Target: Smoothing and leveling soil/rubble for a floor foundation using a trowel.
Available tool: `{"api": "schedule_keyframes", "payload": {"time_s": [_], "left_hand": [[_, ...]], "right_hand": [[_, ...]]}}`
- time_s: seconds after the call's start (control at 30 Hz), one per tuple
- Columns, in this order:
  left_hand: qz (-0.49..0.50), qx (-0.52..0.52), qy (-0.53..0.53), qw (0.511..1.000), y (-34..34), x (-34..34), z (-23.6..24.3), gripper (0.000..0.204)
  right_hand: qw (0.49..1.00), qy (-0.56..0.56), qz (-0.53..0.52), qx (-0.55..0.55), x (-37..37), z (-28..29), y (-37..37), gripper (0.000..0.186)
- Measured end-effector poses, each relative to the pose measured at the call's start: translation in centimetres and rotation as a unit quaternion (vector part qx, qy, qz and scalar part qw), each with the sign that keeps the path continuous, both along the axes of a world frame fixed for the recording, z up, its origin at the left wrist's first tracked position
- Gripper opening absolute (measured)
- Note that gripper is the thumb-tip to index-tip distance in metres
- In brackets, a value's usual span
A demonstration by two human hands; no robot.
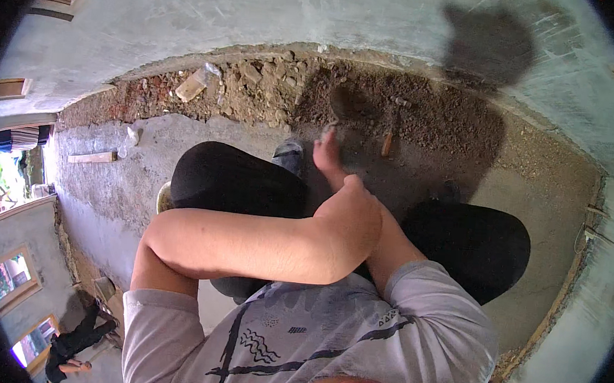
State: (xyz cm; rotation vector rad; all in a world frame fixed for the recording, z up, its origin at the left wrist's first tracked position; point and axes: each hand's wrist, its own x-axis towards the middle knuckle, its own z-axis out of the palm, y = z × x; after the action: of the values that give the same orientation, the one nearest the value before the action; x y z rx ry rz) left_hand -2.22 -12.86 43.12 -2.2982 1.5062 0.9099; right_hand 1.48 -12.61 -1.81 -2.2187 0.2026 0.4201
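My right hand reaches out low over the floor, closed on the handle of a trowel. The trowel's dark, dirt-coloured blade lies over the gravelly strip along the wall and looks slightly blurred. Across my body comes my left arm, and my left hand is wrapped over my right forearm; part of its fingers is hidden. To the right of the trowel lies a hammer-like tool with an orange wooden handle, its far end on the loose gravel. My bent knees stand on both sides of my arms.
A strip of rubble and soil runs along the grey plastered wall. A crumpled plastic container, a plastic bag and a wooden strip lie to the left. Another person in dark clothes is at lower left.
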Motion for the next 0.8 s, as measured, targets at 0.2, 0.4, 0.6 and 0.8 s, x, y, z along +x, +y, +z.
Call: {"api": "schedule_keyframes", "payload": {"time_s": [0.2, 0.4, 0.6, 0.8], "left_hand": [[0.020, 0.024, 0.011, 0.999, 0.4, 1.6, -0.6, 0.027], [0.068, -0.005, -0.002, 0.998, 1.4, 1.4, -1.4, 0.022], [0.057, -0.032, -0.015, 0.998, 1.2, 2.2, -1.9, 0.023], [0.062, -0.018, 0.003, 0.998, 1.3, 3.0, -2.0, 0.023]], "right_hand": [[0.995, -0.044, -0.064, 0.068, 1.3, 0.2, 1.2, 0.073], [0.962, -0.017, -0.266, 0.065, 6.0, -1.7, -3.8, 0.071], [0.998, -0.005, -0.050, 0.043, 5.6, -0.4, -0.5, 0.074], [0.995, -0.025, -0.049, 0.082, 5.2, 1.4, 1.8, 0.073]]}}
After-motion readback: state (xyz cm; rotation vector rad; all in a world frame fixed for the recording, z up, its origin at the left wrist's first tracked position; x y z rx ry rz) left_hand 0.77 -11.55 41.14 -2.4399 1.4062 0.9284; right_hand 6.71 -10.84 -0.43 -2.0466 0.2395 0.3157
